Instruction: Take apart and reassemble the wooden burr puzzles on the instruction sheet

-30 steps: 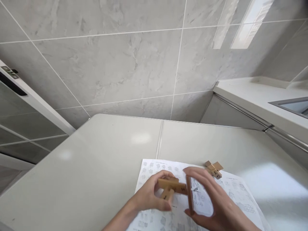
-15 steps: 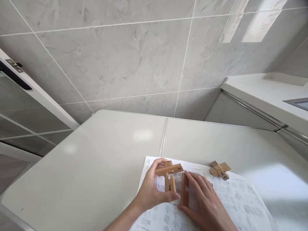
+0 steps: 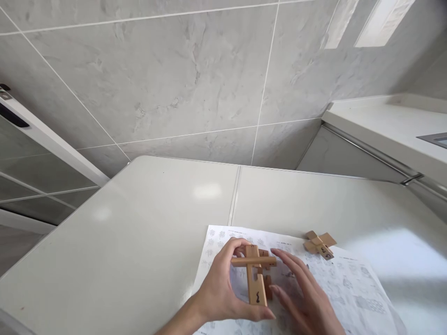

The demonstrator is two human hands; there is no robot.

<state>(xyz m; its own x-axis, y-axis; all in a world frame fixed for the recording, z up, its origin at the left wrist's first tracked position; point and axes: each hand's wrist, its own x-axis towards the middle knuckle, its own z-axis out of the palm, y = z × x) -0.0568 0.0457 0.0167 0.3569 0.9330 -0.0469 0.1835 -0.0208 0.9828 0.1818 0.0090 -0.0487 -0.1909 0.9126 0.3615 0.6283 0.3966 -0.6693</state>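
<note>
Wooden assembly [image 3: 253, 267]: held over the printed sheet [image 3: 349, 279], at the near edge of the scene and a little right of middle.
Left hand [image 3: 223, 291]: curved in a C and grasping the wooden assembly, with fingers at the far end and thumb under the near end.
Right hand [image 3: 309, 298]: loosely parted, thumb and fingers well apart, tips just beside the right side of the wooden assembly; cannot tell whether touching.
Upright piece [image 3: 254, 284]: squared and light brown, notched on the right side, marked in dark strokes near the thumb.
Crossbar [image 3: 244, 262]: lying left to right across the upright piece, smooth and straight, with a small dark mark at the right end.
Rear piece [image 3: 268, 287]: darker brown, partly hidden, just right of the upright piece.
Second wooden cross [image 3: 319, 244]: resting at the far edge of the sheet, right of both hands, dark marks on one arm.
Printed sheet: white, thin, covered in small grey diagrams, partly under the hands.
Surface [image 3: 139, 232]: pale, glossy, split by a narrow seam.
Wall [image 3: 195, 83]: grey marbled tile at the far side.
</note>
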